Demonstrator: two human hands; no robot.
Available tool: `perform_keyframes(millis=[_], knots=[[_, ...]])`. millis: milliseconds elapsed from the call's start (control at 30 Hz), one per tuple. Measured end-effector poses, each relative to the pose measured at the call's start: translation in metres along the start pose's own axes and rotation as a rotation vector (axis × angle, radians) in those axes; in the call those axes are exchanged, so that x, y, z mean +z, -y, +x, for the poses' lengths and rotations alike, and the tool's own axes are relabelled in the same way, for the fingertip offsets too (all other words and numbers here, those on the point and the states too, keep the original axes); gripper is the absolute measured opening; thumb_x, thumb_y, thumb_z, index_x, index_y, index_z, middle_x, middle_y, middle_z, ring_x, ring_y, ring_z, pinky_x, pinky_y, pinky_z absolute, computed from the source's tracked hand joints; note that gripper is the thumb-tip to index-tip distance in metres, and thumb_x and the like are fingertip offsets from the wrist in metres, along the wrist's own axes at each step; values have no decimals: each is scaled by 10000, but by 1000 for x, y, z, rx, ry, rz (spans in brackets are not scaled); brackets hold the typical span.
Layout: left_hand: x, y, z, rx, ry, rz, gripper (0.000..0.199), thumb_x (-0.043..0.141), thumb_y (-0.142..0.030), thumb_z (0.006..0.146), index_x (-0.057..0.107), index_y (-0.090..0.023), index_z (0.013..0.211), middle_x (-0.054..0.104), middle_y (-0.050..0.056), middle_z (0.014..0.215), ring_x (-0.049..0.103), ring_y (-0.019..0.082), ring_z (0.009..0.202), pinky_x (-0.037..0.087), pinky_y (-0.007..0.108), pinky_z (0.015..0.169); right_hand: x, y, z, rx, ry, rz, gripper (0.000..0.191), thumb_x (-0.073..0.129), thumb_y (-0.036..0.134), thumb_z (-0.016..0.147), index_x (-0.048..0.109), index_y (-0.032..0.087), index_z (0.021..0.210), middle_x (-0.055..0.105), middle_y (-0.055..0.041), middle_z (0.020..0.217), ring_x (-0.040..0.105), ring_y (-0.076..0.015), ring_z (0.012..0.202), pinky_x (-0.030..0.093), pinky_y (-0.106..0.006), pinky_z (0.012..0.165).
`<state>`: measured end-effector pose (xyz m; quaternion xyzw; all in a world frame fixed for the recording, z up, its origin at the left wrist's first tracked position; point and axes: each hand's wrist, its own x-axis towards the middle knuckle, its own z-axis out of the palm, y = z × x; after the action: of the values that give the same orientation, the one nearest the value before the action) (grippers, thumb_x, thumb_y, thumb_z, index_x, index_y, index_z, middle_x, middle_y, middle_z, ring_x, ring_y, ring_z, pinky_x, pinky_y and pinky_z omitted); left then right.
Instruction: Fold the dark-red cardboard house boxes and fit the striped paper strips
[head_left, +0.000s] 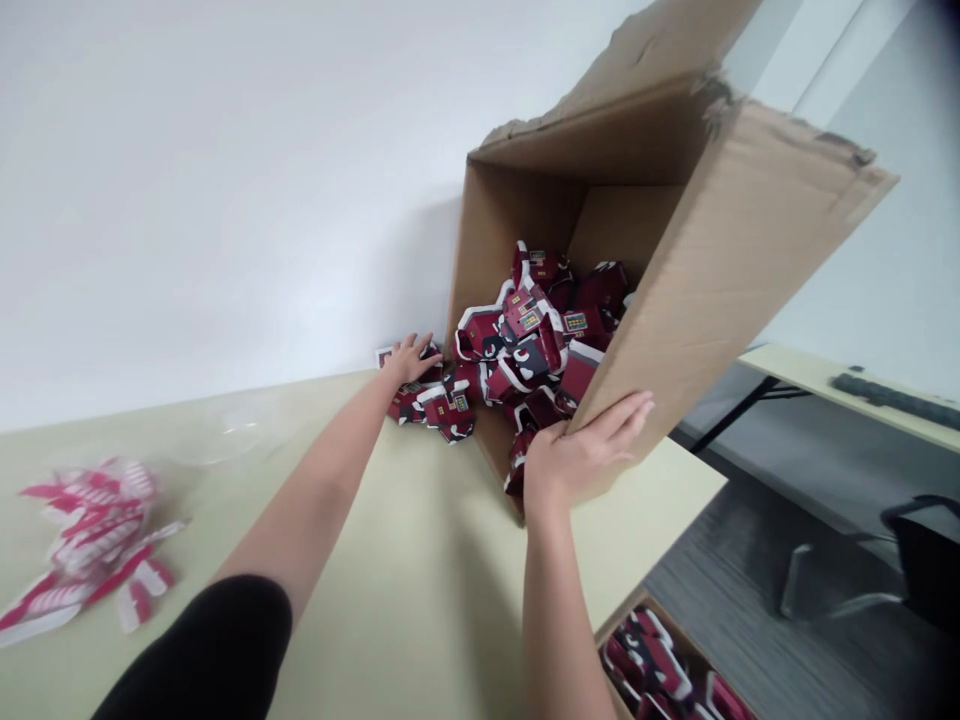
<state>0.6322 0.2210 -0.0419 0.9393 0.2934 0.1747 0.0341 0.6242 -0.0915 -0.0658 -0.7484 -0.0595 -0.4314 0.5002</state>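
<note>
A large cardboard box (735, 260) lies tipped on the table, its opening facing me. Inside it is a heap of dark red items (525, 320) with white edges and printed patterns. Several more of these items (446, 405) lie on the tabletop just left of the opening. My left hand (411, 360) rests on them with its fingers spread, near the wall. My right hand (585, 450) is against the box's near side wall, fingers stretched out along the cardboard and the thumb side hidden.
Pink and white striped pieces (97, 530) lie at the table's left. Below the table's right edge (675, 520) stands another box (609, 690) with similar dark red items. A second table (810, 385) and a black chair (926, 560) are at the right.
</note>
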Motion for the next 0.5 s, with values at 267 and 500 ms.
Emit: perform_keyframes(millis=[267,500], knots=[[15,8,28,25,123,33,842,362,-766,849,181,-361,1565,257,100,1621,235,473,1453,248,676,1100,2,-7,-3,-32,-42,40,985,425,96,659,117,154,1592,260,-211,1574,296,-403,1440,308,-716,1071],[14,10,27,90,130,-19,659,296,-668,936,340,-319,1494,475,138,1457,492,362,1304,353,569,1082,1,-8,-1,-46,-27,31,986,414,91,661,103,154,1594,230,-192,1588,258,-370,1462,299,-665,1115]])
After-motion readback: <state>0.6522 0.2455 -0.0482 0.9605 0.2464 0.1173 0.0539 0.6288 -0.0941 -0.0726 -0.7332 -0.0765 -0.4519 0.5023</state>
